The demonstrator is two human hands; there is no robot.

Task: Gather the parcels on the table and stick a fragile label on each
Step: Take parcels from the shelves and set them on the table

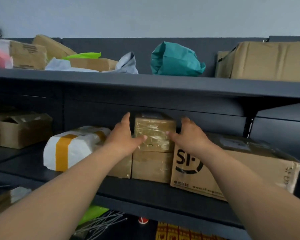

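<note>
A small taped cardboard box [154, 134] sits on top of another brown box [151, 166] on the middle shelf. My left hand [123, 135] reaches in at its left side, fingers straight and pointing up, with the thumb lying on the front face. My right hand [189, 134] is at its right side, fingers loosely bent beside the box and the thumb on the front face. A narrow dark gap shows between each hand's fingers and the box's sides. A white foam parcel [71, 148] with yellow tape lies to the left. A large SF carton [232, 168] stands to the right.
The dark shelf unit [145, 191] has an upper board [145, 84] close above the box. On the top shelf lie a teal bag [175, 59], a grey bag [128, 64] and cardboard boxes [267, 61]. Open cartons [21, 130] stand at the far left.
</note>
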